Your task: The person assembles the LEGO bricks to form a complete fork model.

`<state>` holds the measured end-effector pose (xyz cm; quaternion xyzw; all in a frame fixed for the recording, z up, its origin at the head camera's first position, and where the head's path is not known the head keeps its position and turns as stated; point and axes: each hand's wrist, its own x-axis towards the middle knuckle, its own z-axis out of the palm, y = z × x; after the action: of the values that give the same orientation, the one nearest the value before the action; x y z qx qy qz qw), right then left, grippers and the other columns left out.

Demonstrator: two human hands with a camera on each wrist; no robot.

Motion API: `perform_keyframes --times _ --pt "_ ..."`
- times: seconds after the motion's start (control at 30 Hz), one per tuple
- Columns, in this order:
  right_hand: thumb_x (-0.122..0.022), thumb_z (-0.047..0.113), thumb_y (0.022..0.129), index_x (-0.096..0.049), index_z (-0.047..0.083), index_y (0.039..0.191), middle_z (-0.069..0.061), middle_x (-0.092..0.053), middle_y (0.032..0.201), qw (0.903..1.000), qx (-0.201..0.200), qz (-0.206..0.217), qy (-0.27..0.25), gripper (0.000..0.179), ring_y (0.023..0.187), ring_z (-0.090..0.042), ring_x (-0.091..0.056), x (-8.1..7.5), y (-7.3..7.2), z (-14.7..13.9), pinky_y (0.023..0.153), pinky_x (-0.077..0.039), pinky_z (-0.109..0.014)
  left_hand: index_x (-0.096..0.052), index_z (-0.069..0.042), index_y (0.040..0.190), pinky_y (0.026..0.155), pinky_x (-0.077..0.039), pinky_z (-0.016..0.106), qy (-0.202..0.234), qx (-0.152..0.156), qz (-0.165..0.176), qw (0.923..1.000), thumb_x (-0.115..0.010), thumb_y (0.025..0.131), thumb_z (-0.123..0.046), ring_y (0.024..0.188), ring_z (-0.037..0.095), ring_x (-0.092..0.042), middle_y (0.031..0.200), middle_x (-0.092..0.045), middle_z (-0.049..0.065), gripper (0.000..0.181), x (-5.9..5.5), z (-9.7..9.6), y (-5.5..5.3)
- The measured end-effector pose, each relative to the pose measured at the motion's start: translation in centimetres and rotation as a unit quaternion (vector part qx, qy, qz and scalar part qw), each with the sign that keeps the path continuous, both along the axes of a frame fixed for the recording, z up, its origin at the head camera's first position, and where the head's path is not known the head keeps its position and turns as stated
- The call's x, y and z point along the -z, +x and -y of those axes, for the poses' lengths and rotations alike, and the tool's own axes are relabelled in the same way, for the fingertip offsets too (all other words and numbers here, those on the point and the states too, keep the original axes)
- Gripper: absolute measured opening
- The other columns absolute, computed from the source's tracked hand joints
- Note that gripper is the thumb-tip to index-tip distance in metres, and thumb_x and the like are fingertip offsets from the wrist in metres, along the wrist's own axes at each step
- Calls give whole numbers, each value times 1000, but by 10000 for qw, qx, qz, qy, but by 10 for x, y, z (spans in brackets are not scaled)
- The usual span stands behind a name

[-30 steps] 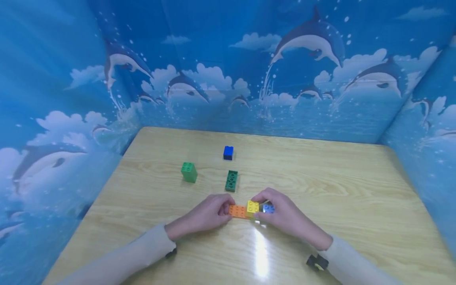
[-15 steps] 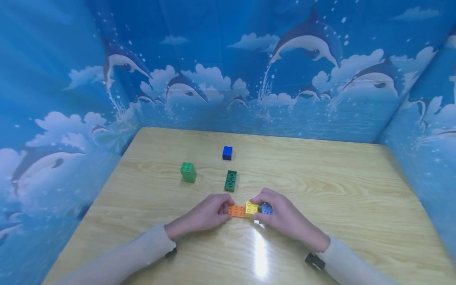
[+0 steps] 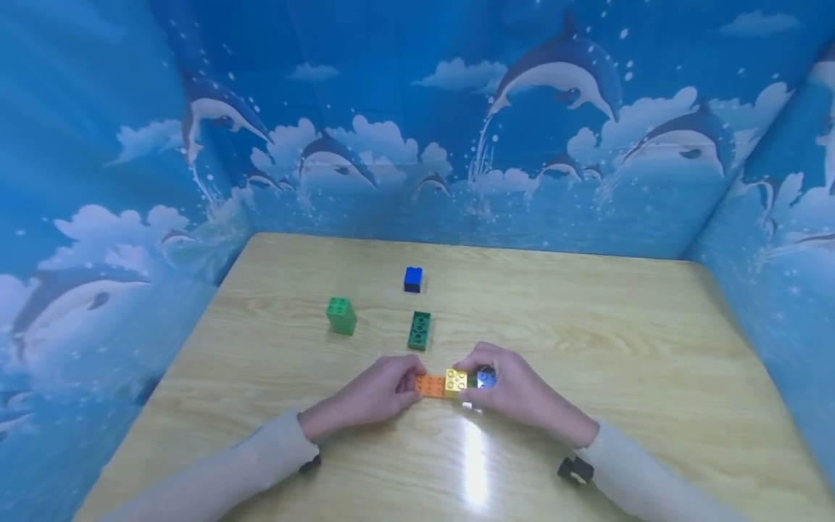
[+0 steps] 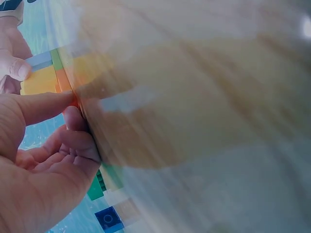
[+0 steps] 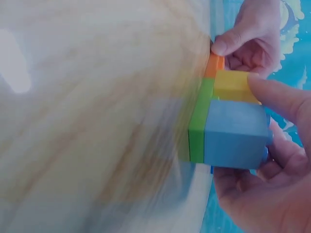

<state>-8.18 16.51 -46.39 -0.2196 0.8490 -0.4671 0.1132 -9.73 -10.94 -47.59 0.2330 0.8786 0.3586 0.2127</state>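
My left hand pinches the left end of a flat orange brick between thumb and fingers. A yellow brick sits on top at the orange brick's right end, and the thumb and index finger of my right hand grip it. In the right wrist view the yellow brick spans from the orange brick onto a light green brick in line with it. On that green brick, beside the yellow one, stands a light blue brick with its studs facing up. The right palm and curled fingers partly hide it in the head view.
Behind the hands, a dark green brick lies with its hollow underside up. A tall green brick stands to its left, and a small dark blue brick farther back. Dolphin-printed curtains border the wooden table.
The head view has shifted a little, carrying everything slightly left. Both hands keep the same hold on the joined bricks.
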Motion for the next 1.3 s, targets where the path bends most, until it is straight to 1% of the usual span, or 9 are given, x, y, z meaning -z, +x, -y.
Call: perform_keyframes --times 0.3,0.4,0.57,0.67,0.73,0.83,0.97,1.13,1.3 --pt "-93 17 87 -79 13 120 4 -67 100 9997 144 130 -146 36 93 -20 -64 5 2 4 82 -59 -30 -67 -2 133 72 -56 26 -3 102 -287 9995 -77 99 -5 80 9 -59 93 -61 -6 36 -3 6 5" --pt "-93 17 87 -79 13 120 4 -67 100 9996 164 157 -181 36 93 -21 -64 5 3 6 82 -59 -30 -65 -4 136 72 -55 28 -102 -106 -363 9992 -76 100 -12 82 11 -58 97 -59 -6 38 -5 8 6" --pt "-93 16 87 -79 13 120 4 -67 100 9998 126 127 -120 36 93 -21 -64 4 4 6 82 -59 -30 -65 -9 121 76 -55 29 65 -419 -719 9965 -73 100 -16 88 13 -57 100 -58 -4 24 -12 10 3" --pt "-93 15 87 -79 13 119 6 -67 99 9999 138 84 -19 36 92 -20 -64 3 5 4 82 -59 -29 -63 -8 115 75 -55 31 421 -475 -996 9930 -74 100 -15 89 19 -58 102 -60 2 20 -20 9 -7" --pt "-93 15 87 -79 13 119 6 -67 98 9999 134 60 -6 36 92 -20 -65 2 5 2 81 -60 -29 -63 -6 119 75 -56 33 574 -513 -1050 9915 -76 100 -16 91 23 -59 107 -62 6 25 -26 7 -17" --pt "-93 14 87 -79 12 119 5 -67 99 9999 125 19 -61 36 92 -20 -65 1 5 1 83 -60 -29 -59 -1 134 79 -57 35 565 -576 -911 9926 -78 101 -21 99 28 -61 123 -62 13 43 -35 5 -34" --pt "-93 14 87 -79 12 119 5 -67 99 9999 140 -18 -69 35 92 -20 -65 0 5 0 84 -60 -30 -49 0 153 87 -58 41 421 -743 -679 9940 -78 103 -29 113 32 -60 143 -55 18 65 -42 -2 -57" --pt "-94 16 87 -80 13 118 5 -67 98 9999 171 -2 -13 35 92 -19 -65 0 4 0 85 -59 -30 -46 -3 155 85 -57 43 646 -1274 -463 9887 -74 105 -31 112 29 -57 147 -51 16 64 -41 -11 -78" --pt "-94 17 86 -80 11 119 4 -67 98 9998 161 75 -81 37 92 -20 -65 -1 3 3 83 -60 -30 -38 -3 163 84 -57 41 998 -1981 -302 9746 -73 104 -29 110 27 -57 155 -42 15 74 -32 -15 -95"
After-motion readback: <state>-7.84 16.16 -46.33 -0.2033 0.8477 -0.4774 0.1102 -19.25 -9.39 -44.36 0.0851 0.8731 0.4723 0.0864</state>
